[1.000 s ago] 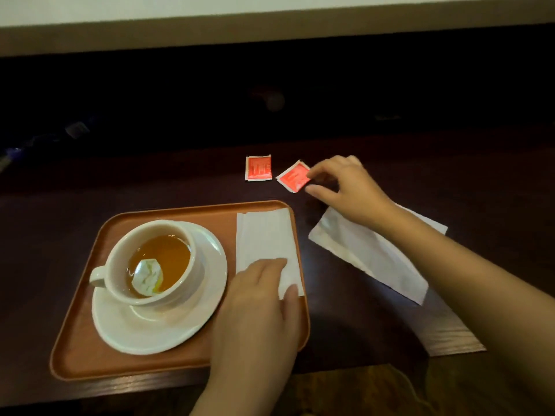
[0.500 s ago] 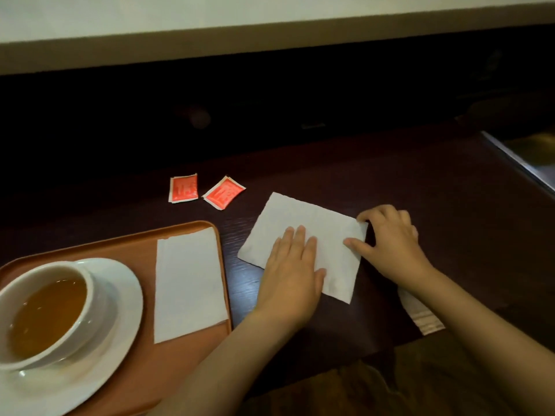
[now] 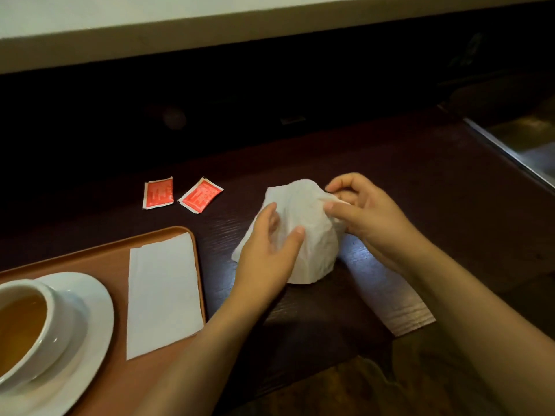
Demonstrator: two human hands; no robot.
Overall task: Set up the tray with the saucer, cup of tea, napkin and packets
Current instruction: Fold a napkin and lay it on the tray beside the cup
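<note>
An orange-brown tray (image 3: 114,250) sits at the lower left of the dark wooden table. On it stand a white saucer (image 3: 87,307) with a white cup of tea (image 3: 24,328), and a folded white napkin (image 3: 163,292) along the tray's right side. Two red packets (image 3: 158,193) (image 3: 200,195) lie on the table beyond the tray. To the right, a second white napkin (image 3: 303,232) is lifted and bunched into a mound. My left hand (image 3: 270,250) grips its left side; my right hand (image 3: 360,211) pinches its upper right edge.
The table's near edge and right corner (image 3: 411,319) lie just below my forearms. A metal surface (image 3: 522,145) runs along the far right. A dark ledge (image 3: 270,94) backs the table under a pale wall.
The second napkin lay flat under both hands; now it is raised off the table and crumpled between them. The view has shifted slightly.
</note>
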